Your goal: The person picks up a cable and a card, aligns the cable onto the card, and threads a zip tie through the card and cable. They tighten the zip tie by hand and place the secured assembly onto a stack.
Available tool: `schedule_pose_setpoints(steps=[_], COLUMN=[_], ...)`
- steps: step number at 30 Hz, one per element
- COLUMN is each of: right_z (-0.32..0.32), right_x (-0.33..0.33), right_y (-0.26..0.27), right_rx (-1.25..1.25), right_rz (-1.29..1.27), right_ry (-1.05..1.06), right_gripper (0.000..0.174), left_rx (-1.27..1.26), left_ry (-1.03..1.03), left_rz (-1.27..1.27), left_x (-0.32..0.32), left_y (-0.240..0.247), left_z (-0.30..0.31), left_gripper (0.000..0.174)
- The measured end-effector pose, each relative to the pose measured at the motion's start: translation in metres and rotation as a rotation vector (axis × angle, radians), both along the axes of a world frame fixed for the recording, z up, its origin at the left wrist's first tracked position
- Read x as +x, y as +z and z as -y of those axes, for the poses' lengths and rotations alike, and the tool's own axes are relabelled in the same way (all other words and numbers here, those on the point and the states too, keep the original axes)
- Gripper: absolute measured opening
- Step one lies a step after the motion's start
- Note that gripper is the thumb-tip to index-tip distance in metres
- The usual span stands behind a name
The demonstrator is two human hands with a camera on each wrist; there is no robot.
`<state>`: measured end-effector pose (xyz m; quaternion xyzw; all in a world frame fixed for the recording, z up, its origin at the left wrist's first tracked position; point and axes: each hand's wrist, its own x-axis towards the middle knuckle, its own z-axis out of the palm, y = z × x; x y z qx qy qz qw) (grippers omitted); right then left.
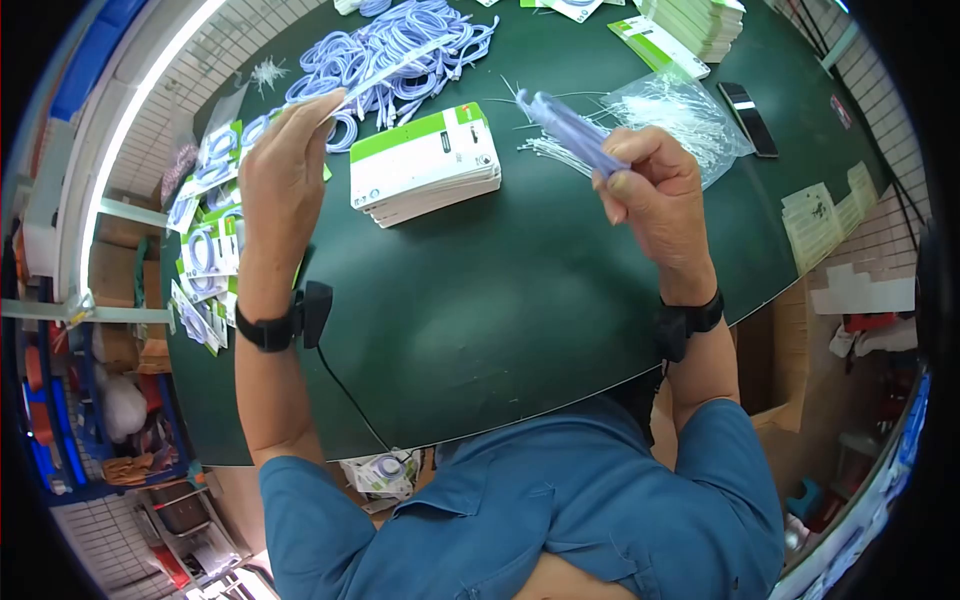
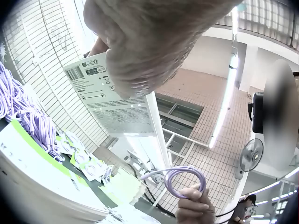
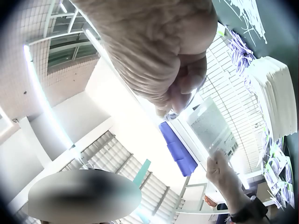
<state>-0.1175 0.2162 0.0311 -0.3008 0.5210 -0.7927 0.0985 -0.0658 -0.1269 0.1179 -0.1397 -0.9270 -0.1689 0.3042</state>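
My left hand [image 1: 285, 170] is raised over the left side of the table and grips a printed packaging card by its edge. In the head view the card is nearly edge-on; the left wrist view shows the white card [image 2: 122, 112] with small print and a barcode. Opposite it, my right hand [image 1: 655, 195] pinches a coiled lavender cable [image 1: 572, 132] between thumb and fingers. The left wrist view shows the coil [image 2: 186, 179] as round loops with one end sticking out to the side. A stack of green-and-white cards [image 1: 425, 165] sits on the table between the hands.
Loose lavender cables [image 1: 400, 60] are heaped at the back. Carded cables [image 1: 205, 250] lie piled along the left edge. A clear bag of white twist ties [image 1: 675, 115], a phone [image 1: 748, 118] and more stacked cards [image 1: 695, 28] occupy the right side of the green table [image 1: 480, 310].
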Motion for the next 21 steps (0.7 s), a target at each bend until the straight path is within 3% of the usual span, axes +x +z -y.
schedule_pose_setpoints(steps=[3, 8, 10, 11, 14, 20, 21], right_z=[0.004, 0.029, 0.046, 0.052, 0.066, 0.076, 0.077], right_x=[-0.002, 0.024, 0.036, 0.040, 0.045, 0.043, 0.042], right_y=[-0.004, -0.007, -0.013, -0.015, -0.021, -0.036, -0.038], right_rx=[-0.165, -0.018, 0.180, 0.192, 0.490, 0.485, 0.463], right_rz=[-0.027, -0.088, -0.348, -0.340, -0.890, -0.890, -0.891], right_ry=[-0.082, -0.060, -0.082, -0.071, -0.254, -0.333, -0.346], right_gripper=[0.013, 0.016, 0.019, 0.019, 0.022, 0.022, 0.023], left_rx=[-0.090, -0.130, -0.082, -0.061, -0.002, 0.032, 0.013], left_ry=[-0.006, -0.102, -0.104, -0.105, -0.099, -0.102, -0.090], left_rz=[-0.039, 0.123, 0.200, 0.233, 0.271, 0.340, 0.195], left_x=[0.046, 0.099, 0.108, 0.111, 0.110, 0.105, 0.103], left_y=[-0.009, -0.064, -0.086, -0.092, -0.097, -0.104, -0.102], left_z=[-0.016, -0.050, -0.056, -0.058, -0.059, -0.049, -0.051], left_gripper=[0.019, 0.014, 0.014, 0.014, 0.014, 0.016, 0.017])
